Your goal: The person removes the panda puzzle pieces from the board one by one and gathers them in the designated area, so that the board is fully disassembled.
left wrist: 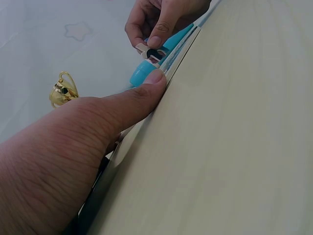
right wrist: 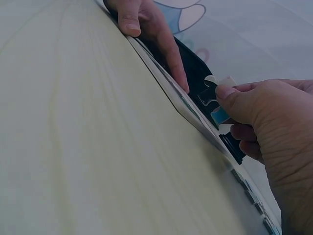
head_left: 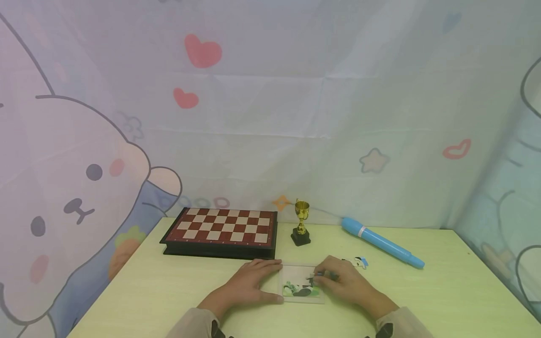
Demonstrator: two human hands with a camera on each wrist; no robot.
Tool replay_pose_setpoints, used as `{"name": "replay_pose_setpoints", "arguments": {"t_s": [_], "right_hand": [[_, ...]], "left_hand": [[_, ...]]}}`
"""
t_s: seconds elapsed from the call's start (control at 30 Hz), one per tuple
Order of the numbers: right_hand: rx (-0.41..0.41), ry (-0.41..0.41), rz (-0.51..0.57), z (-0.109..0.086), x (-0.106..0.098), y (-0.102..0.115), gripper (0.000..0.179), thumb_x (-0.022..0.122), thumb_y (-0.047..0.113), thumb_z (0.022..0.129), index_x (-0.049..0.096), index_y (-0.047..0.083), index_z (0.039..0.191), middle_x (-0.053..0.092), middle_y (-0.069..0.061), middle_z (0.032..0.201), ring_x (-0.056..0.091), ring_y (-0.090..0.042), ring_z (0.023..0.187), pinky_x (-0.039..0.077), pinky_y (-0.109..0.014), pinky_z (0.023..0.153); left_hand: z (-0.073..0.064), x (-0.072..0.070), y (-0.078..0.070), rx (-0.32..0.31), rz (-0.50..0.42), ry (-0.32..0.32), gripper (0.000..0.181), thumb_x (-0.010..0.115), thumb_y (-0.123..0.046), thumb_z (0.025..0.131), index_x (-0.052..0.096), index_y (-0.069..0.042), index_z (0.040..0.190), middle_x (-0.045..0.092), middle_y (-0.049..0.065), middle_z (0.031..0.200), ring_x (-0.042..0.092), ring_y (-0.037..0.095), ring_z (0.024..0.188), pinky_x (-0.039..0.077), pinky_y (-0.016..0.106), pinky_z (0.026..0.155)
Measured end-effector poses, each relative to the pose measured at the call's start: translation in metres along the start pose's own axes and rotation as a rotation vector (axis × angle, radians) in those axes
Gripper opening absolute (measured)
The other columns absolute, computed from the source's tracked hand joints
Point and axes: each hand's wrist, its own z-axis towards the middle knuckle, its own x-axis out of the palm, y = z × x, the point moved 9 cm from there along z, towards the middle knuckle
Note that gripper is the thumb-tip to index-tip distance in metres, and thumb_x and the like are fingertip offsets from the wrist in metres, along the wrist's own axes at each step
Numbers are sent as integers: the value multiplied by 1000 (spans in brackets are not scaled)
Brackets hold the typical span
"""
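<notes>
A small square puzzle board (head_left: 296, 273) lies on the table, with green, black and white picture pieces along its near side. My left hand (head_left: 252, 284) rests at the board's left edge, thumb at the near corner and extended fingers toward the far one. Over the board's right side, my right hand (head_left: 344, 280) pinches a jigsaw puzzle piece (right wrist: 209, 94) between thumb and fingers. That piece shows black, white and blue, and in the right wrist view it is held tilted up off the board. Its far part is hidden by the fingertips.
More puzzle pieces (head_left: 360, 262) lie just beyond my right hand. A red-and-white chessboard box (head_left: 220, 250) stands at the back left, with a gold trophy cup (head_left: 302, 223) beside it. A large blue pen-shaped object (head_left: 382, 243) lies at the back right, before a printed curtain (head_left: 270, 108).
</notes>
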Motion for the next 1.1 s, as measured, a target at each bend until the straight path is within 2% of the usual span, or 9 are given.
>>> {"name": "replay_pose_setpoints", "arguments": {"t_s": [0.17, 0.37, 0.6, 0.83, 0.97, 1.1], "right_hand": [[0, -1, 13, -5, -6, -1, 22, 76, 8, 89, 69, 19, 106, 68, 10, 98, 61, -3, 81, 52, -25, 64], [-13, -27, -30, -16, -22, -4, 25, 77, 3, 86, 69, 17, 105, 68, 9, 97, 64, -7, 83, 55, -28, 70], [89, -41, -109, -45, -54, -21, 29, 79, 2, 84, 69, 21, 104, 68, 13, 98, 67, -7, 87, 55, -27, 79], [204, -73, -190, -76, -87, -40, 29, 81, 2, 82, 71, 22, 100, 67, 16, 96, 63, -2, 82, 53, -22, 74], [241, -77, -194, -84, -96, -46, 25, 80, 2, 82, 73, 19, 100, 70, 11, 96, 63, -2, 83, 52, -20, 71], [239, -60, -180, -85, -97, -50, 22, 79, 2, 84, 74, 15, 101, 71, 8, 97, 63, -3, 84, 52, -19, 71]], "left_hand": [[1, 1, -1, 10, 3, -3, 85, 62, -75, 83, 46, -27, 152, 39, -12, 157, 35, 28, 144, 25, 61, 114], [1, 0, -3, 2, -4, 3, 85, 63, -73, 83, 46, -27, 152, 39, -12, 158, 35, 26, 144, 24, 60, 115], [1, -1, -4, -2, 4, 6, 85, 62, -74, 83, 46, -27, 152, 39, -12, 157, 35, 25, 144, 24, 59, 115], [1, 0, -1, -4, 10, 8, 87, 60, -77, 82, 46, -29, 152, 38, -14, 158, 34, 26, 145, 23, 59, 116], [0, 0, -1, 1, 2, 4, 86, 61, -76, 82, 46, -28, 152, 38, -12, 158, 34, 27, 145, 23, 60, 115], [0, 0, -1, 4, 4, 2, 86, 62, -75, 83, 46, -27, 152, 39, -11, 158, 35, 27, 144, 24, 61, 114]]}}
